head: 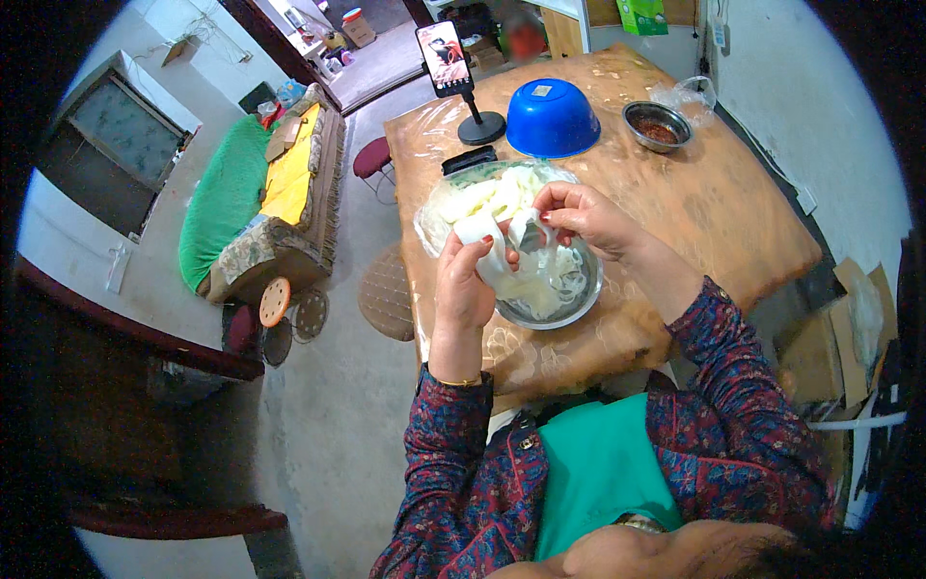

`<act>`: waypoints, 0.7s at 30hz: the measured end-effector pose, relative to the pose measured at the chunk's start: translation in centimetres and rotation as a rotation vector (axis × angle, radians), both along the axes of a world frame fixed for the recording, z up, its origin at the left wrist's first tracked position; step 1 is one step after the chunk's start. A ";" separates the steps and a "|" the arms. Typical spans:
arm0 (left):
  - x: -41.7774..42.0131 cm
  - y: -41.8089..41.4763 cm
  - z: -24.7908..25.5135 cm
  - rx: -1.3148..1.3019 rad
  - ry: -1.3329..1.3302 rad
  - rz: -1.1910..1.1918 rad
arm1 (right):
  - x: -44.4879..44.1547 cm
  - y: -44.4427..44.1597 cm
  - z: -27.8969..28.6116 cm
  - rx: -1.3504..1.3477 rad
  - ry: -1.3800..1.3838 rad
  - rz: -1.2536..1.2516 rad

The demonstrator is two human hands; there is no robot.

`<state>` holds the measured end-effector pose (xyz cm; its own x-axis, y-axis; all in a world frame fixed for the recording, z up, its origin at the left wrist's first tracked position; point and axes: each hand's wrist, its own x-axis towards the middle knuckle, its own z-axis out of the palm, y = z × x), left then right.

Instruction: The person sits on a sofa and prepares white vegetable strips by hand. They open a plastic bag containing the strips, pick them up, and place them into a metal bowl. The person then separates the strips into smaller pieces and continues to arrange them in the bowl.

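Between my hands, over a metal bowl point(589, 289), is a soft, broad white food strip point(493, 257). My left hand point(463, 286) pinches one side of it between thumb and fingers. The fingertips of my right hand point(589, 221) grip a curled white part point(524, 226); whether it is joined to the strip I cannot tell. Inside the bowl lie thin, translucent white shreds point(553, 279). Just beyond it, a heap of pale strips point(481, 203) rests on clear plastic point(427, 224), partly hidden by my hands.
A blue bowl point(553, 119) sits upside down at the far side. Left of it stands a phone point(443, 58) on a round-based stand point(481, 129), near a black object point(469, 161). A small metal bowl point(657, 127) holds reddish-brown contents. Stools point(372, 158) flank the table's point(723, 217) left edge.
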<state>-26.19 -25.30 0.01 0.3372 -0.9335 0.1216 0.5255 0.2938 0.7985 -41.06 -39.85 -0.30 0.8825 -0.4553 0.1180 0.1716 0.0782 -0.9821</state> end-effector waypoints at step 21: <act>-0.1 -0.3 -0.2 0.037 0.150 -0.140 | -0.3 -1.0 -0.4 0.214 -0.079 0.011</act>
<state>-26.28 -25.59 -0.22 0.2160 -0.9754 0.0446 0.6732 0.1819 0.7167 -41.32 -40.85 -0.66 0.8796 -0.4674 0.0885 0.2450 0.2856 -0.9265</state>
